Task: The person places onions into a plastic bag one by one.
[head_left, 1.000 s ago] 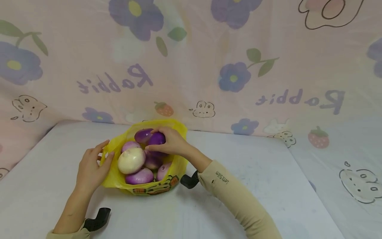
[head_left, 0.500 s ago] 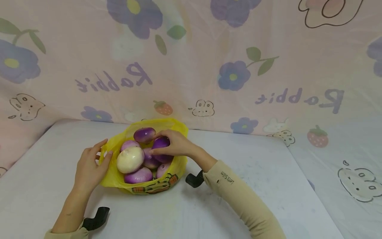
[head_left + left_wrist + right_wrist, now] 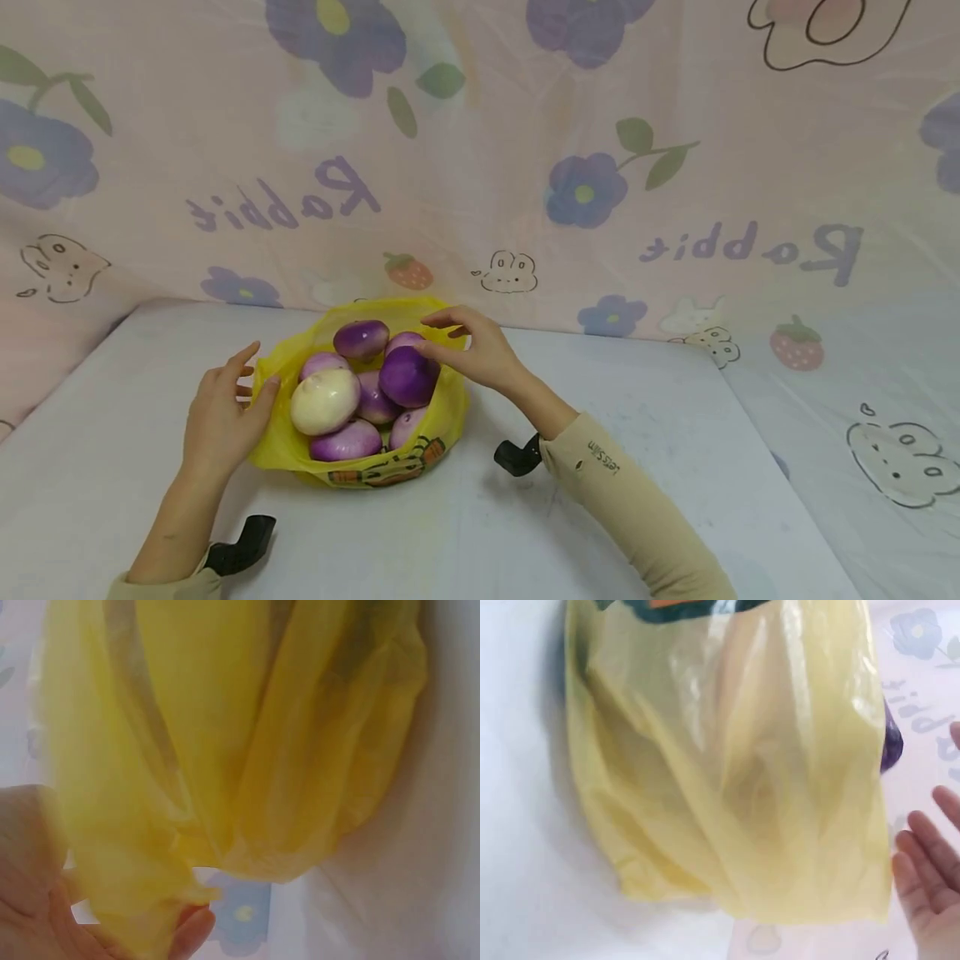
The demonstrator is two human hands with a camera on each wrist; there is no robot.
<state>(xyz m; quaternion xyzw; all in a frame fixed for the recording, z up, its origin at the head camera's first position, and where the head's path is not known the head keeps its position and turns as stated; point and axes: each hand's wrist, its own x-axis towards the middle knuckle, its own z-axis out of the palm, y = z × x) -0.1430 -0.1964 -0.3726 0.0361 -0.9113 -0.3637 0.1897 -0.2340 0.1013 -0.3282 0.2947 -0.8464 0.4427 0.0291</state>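
A yellow plastic bag stands with its mouth spread wide, filled with several purple onions. A dark, glossy onion lies on the right of the pile, a pale whitish onion on the left, and another purple onion at the back. At the left rim, my left hand holds the bag's edge between thumb and fingers; thin film covers part of the fingers in the left wrist view. My right hand hovers over the right rim, fingers spread and holding nothing, thumb close to the dark onion.
The bag rests on a white table, toward its back edge. Behind it hangs a pink curtain printed with flowers, rabbits and strawberries. Black wrist mounts jut out below both hands.
My right hand has carried the dark onion rightward within the bag, let go of it and drawn back to the right rim. My left hand stays at the left rim.
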